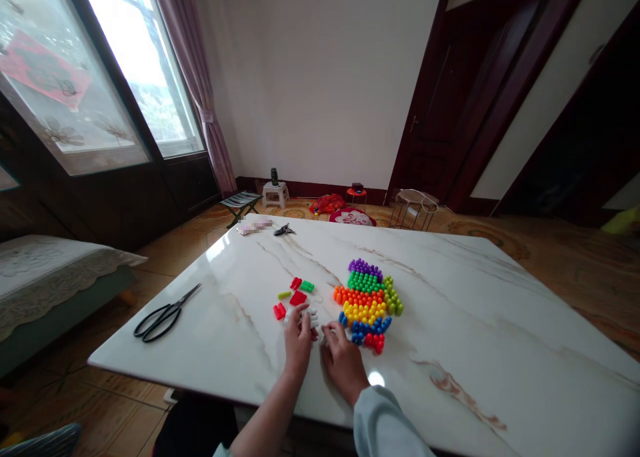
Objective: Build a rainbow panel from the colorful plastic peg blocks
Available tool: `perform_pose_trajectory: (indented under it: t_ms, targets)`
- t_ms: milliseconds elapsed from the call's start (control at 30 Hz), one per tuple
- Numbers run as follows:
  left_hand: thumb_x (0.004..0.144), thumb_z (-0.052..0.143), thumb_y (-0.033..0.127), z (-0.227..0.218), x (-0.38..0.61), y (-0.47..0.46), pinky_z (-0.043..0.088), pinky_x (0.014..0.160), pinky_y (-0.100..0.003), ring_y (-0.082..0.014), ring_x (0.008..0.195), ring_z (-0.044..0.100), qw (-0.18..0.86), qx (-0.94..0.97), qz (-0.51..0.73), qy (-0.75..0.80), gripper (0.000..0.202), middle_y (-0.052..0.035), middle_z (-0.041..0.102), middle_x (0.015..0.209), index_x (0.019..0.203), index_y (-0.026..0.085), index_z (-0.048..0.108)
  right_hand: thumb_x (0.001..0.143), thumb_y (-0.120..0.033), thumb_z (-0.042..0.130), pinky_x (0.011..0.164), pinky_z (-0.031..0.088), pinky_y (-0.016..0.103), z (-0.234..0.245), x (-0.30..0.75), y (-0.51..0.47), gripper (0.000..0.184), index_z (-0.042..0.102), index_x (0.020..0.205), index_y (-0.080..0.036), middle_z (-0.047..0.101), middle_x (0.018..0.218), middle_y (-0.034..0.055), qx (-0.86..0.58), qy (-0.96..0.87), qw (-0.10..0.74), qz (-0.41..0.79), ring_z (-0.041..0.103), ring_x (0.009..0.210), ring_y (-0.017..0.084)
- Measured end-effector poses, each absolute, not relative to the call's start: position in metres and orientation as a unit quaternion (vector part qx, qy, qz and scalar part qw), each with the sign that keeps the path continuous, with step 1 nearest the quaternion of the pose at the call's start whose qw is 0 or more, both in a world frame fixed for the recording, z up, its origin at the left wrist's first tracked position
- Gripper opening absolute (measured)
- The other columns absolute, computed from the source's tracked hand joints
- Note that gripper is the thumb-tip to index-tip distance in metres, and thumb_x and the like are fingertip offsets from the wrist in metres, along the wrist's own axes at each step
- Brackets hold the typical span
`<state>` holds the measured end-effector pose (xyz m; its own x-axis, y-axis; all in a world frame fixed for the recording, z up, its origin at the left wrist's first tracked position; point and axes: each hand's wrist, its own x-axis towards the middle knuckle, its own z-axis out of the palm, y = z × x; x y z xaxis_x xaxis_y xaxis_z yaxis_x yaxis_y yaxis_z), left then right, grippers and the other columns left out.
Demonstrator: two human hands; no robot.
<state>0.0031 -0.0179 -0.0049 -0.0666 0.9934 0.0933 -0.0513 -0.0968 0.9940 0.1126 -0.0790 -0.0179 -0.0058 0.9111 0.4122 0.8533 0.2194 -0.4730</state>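
Observation:
My left hand is curled around a small cluster of white beads just above the marble-topped table. Close beside it, my right hand has its fingertips pinched together; whatever is between them is too small to make out. To the right of the hands lies a colourful beaded piece, with rows of purple, green, orange, yellow, blue and red round beads. Beyond my left hand are loose red pieces, a green piece and a yellow-green piece.
Black-handled scissors lie at the table's left side. Small pliers and a pale packet rest near the far edge. Past the table stand a white stool, a folding stool and a round stool.

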Motion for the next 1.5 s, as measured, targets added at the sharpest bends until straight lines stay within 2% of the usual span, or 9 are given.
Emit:
perform_pose_trajectory:
  t_ms: [233,367,433,600,767,933,1200,1500]
  targets:
    - [0.081,0.054,0.054,-0.013,0.010,-0.014,0.043,0.045,-0.023,-0.0112,0.046,0.051,0.438,0.538,0.543,0.473,0.046,0.0014,0.058,0.065,0.106,0.016,0.059,0.086,-0.023,0.050,0.062,0.053,0.029,-0.011,0.111,-0.085,0.020,0.060,0.102,-0.019,0.057,0.102,0.0096,-0.594,-0.750,0.289,0.020,0.063,0.072,0.018]
    - [0.082,0.054,0.051,-0.017,0.008,-0.014,0.042,0.046,-0.022,-0.0101,0.046,0.050,0.449,0.545,0.534,0.465,0.044,0.0022,0.055,0.067,0.109,0.016,0.056,0.091,-0.022,0.043,0.055,0.051,0.027,-0.013,0.115,-0.093,0.018,0.060,0.087,-0.019,0.061,0.082,0.0065,-0.567,-0.777,0.273,-0.008,0.062,0.064,0.018]
    - [0.082,0.056,0.046,-0.018,0.008,-0.014,0.042,0.049,-0.021,-0.0099,0.050,0.051,0.439,0.567,0.529,0.455,0.039,0.0026,0.055,0.068,0.108,0.017,0.054,0.093,-0.021,0.038,0.055,0.051,0.027,-0.016,0.121,-0.103,0.023,0.060,0.088,-0.019,0.062,0.077,0.0055,-0.566,-0.767,0.302,-0.015,0.063,0.064,0.018]
    - [0.082,0.057,0.036,-0.016,0.008,-0.017,0.037,0.049,-0.018,-0.0094,0.052,0.049,0.416,0.629,0.493,0.433,0.027,0.0033,0.057,0.065,0.102,0.018,0.055,0.093,-0.025,0.041,0.070,0.055,0.026,-0.028,0.146,-0.133,0.024,0.058,0.108,-0.020,0.069,0.093,0.0077,-0.609,-0.671,0.423,0.008,0.068,0.081,0.018]
    - [0.080,0.054,0.022,-0.006,0.006,-0.031,0.038,0.051,-0.019,-0.0079,0.051,0.048,0.449,0.715,0.395,0.362,0.022,0.0000,0.065,0.074,0.099,0.017,0.063,0.089,-0.033,0.050,0.068,0.054,0.023,-0.022,0.176,-0.155,0.021,0.064,0.098,-0.020,0.070,0.088,0.0052,-0.686,-0.561,0.459,0.060,0.068,0.077,0.017]
    - [0.069,0.054,0.009,0.004,0.007,-0.042,0.046,0.066,-0.023,-0.0129,0.066,0.059,0.415,0.838,0.282,0.212,0.029,-0.0025,0.069,0.080,0.092,0.017,0.071,0.090,-0.034,0.047,0.069,0.053,0.025,-0.013,0.185,-0.161,0.022,0.064,0.092,-0.020,0.068,0.086,0.0062,-0.701,-0.551,0.448,0.065,0.065,0.078,0.018]
    - [0.069,0.051,0.005,0.006,0.010,-0.043,0.048,0.088,-0.027,-0.0172,0.094,0.065,0.417,0.829,0.312,0.203,0.036,-0.0042,0.071,0.102,0.096,0.019,0.069,0.091,-0.029,0.045,0.086,0.050,0.028,-0.011,0.161,-0.147,0.022,0.064,0.097,-0.021,0.064,0.109,0.0082,-0.688,-0.593,0.415,0.057,0.062,0.099,0.018]
    - [0.072,0.050,0.006,0.008,0.010,-0.042,0.048,0.093,-0.030,-0.0182,0.099,0.065,0.418,0.814,0.330,0.231,0.032,-0.0063,0.070,0.107,0.095,0.018,0.069,0.091,-0.028,0.044,0.083,0.051,0.028,-0.009,0.154,-0.132,0.022,0.065,0.096,-0.022,0.061,0.115,0.0072,-0.699,-0.601,0.385,0.048,0.063,0.099,0.018]
